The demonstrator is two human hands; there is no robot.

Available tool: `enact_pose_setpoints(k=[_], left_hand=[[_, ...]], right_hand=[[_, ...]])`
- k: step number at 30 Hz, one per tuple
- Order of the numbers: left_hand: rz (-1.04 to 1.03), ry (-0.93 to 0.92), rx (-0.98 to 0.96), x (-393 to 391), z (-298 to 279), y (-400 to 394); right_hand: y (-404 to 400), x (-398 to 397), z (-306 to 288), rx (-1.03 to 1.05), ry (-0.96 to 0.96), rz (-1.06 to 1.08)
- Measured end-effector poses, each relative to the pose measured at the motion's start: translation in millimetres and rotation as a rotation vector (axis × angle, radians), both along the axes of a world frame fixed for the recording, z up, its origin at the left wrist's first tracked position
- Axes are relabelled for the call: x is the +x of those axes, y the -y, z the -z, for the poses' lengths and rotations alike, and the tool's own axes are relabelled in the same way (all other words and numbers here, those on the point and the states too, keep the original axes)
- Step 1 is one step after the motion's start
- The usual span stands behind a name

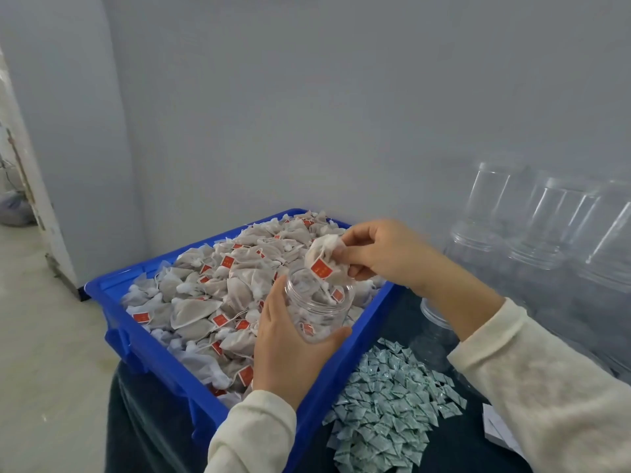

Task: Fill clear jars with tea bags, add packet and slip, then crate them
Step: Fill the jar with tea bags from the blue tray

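**Clear jar about half full, packet and slip not in yet**

Clear plastic jar [319,303] is held over the near right corner of the blue bin [143,339], tilted a bit toward the camera, mouth open. Looks roughly half full of tea bags to me, so the filling step is still underway. No packet or slip visible inside, though the wall is hard to see through.

Left hand [290,349] is wrapped around the jar's side, thumb on one side and fingers on the other, wrist coming up from below. Right hand [379,250] is closed on one tea bag [326,256] by its top, pinched between thumb and fingers right above the jar mouth, red tag hanging down. Arm reaches in from the right, bent at the wrist.

Further out: the bin is heaped with bags, so plenty of stock. A pile of small green packets [389,404] sits on the dark worktop [454,448] just right of the bin, and white slips [496,428] peek in beside the right sleeve. Empty jars [546,227] are stacked along the wall, one more lying near the forearm. No crate of finished jars in view, so most of the job looks left.
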State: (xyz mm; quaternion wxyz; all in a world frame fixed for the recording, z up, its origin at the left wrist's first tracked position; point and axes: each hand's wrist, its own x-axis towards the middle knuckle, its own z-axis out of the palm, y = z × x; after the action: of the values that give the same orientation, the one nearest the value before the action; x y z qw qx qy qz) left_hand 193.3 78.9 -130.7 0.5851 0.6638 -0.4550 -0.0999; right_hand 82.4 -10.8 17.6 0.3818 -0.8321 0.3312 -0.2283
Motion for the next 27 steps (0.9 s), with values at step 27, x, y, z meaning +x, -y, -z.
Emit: enact_pose_setpoints(k=[27], left_hand=[[-0.049,-0.008,-0.051,-2,-4,-3]], right_hand=[[80,22,49,-0.206,-0.204,0.234]])
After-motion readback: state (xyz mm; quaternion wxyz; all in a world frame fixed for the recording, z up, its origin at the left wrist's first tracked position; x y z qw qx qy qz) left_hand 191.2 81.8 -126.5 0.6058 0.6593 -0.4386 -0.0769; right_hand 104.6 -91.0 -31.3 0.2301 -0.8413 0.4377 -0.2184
